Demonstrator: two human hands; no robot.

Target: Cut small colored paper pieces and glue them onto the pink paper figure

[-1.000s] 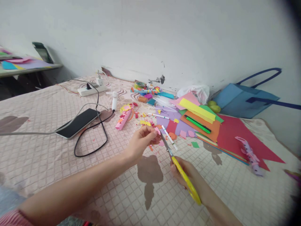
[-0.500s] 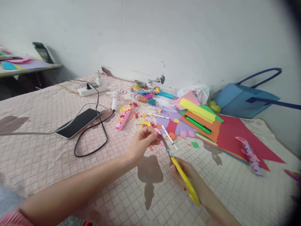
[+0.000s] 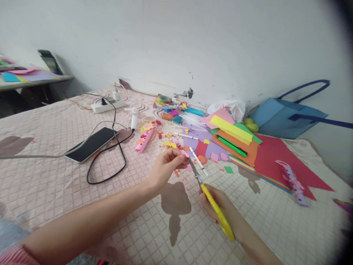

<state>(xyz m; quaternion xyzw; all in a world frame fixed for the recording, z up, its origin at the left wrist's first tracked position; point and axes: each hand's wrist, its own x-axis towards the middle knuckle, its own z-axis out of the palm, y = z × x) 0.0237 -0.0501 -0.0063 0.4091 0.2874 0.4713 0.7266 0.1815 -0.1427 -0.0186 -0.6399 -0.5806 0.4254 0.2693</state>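
Note:
Between the thumb and fingers of my left hand point(image 3: 169, 163) is a small piece of pink paper point(image 3: 184, 153). My right hand point(image 3: 216, 202) is closed round the yellow handles of a pair of scissors point(image 3: 211, 200). Their metal blades point up and left, with the tips at the pink paper by my left fingertips. Whether the blades are parted is too small to tell. Just beyond lie a white marker point(image 3: 198, 161), an orange paper cutout point(image 3: 202, 159) and yellow scraps point(image 3: 170, 144).
A rolled pink paper tube point(image 3: 145, 140) stands left of the scraps. Further left are a black power bank-like slab point(image 3: 92, 145), cables and a power strip point(image 3: 107, 105). To the right lie red paper sheets point(image 3: 281, 158), a green cutter point(image 3: 231, 145), a purple tube point(image 3: 295, 184) and a blue bag point(image 3: 286, 116).
Both hands stay in nearly the same place. The pink paper at my left fingertips has shifted very slightly against the scissor tips.

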